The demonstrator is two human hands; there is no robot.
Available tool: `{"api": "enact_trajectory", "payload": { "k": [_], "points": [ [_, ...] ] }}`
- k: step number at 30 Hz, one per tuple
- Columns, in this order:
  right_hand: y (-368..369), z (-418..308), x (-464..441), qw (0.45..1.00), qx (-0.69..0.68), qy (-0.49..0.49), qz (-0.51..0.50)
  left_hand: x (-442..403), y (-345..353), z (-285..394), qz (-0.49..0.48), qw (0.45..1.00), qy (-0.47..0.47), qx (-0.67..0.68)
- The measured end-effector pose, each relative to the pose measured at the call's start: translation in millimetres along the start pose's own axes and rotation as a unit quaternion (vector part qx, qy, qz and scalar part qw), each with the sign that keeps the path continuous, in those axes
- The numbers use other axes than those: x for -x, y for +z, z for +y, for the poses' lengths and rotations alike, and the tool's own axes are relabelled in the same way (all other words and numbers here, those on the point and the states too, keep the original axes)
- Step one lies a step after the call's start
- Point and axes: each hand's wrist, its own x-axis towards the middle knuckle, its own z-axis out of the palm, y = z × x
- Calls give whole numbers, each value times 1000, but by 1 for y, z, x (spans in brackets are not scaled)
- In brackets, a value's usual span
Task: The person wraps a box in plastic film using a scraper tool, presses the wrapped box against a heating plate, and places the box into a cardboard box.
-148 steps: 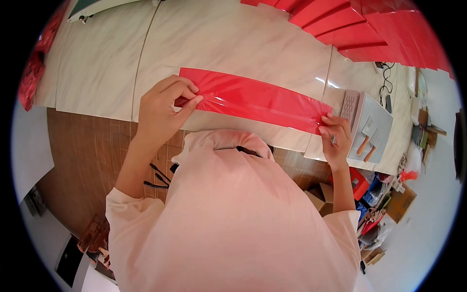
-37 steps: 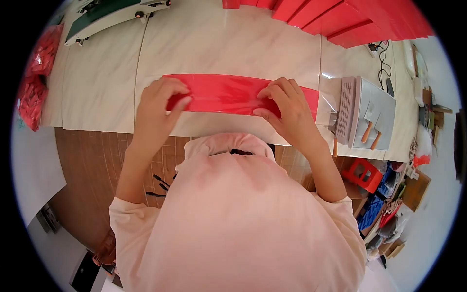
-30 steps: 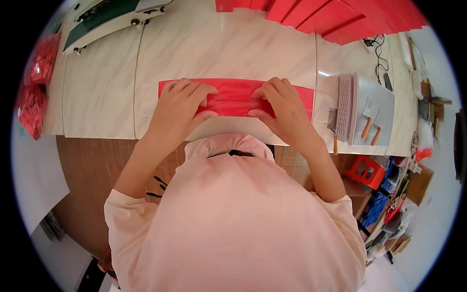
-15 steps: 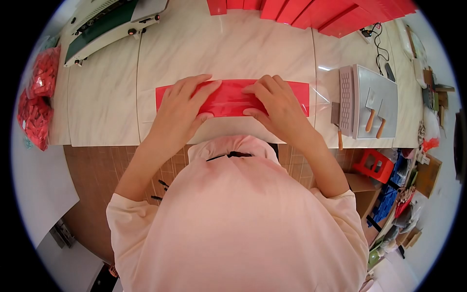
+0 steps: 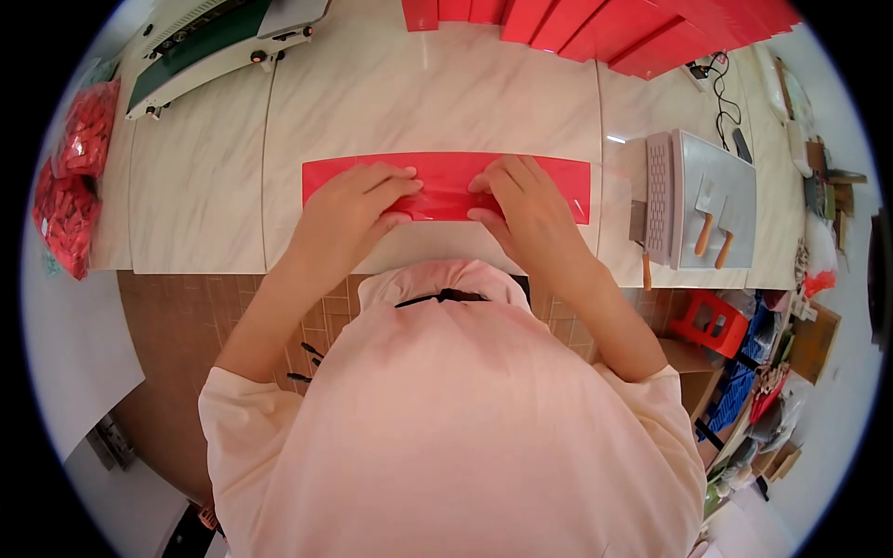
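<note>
The red strip (image 5: pixel 445 189) lies flat near the front edge of the table (image 5: pixel 428 102), well apart from the red boxes (image 5: pixel 595 28). Laying-down: judged done; release: not yet. Left hand (image 5: pixel 346 203) and right hand (image 5: pixel 528 205): touching it, fingers curled; grip cannot be determined.

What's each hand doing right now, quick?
Left hand: half-curled on the red strip; whether it grips cannot be told.
Right hand: also half-curled on the strip; grip cannot be told.
</note>
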Motion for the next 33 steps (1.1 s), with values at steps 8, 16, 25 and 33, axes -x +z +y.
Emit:
{"api": "enact_trajectory", "payload": {
  "k": [8, 16, 25, 33],
  "points": [
    [3, 2, -6, 992, 95, -73, -43, -9, -5, 0, -5, 999, -13, 52],
    [3, 3, 5, 975, 160, -143, -58, 3, 3, -7, 6, 1000, 26, -10],
    [-8, 6, 12, 990, 107, -88, -15, 5, 7, -10, 24, 999, 31, -6],
    [1, 21, 16, 982, 94, -164, -5, 7, 5, -16, 47, 995, 81, -33]
  ]
}}
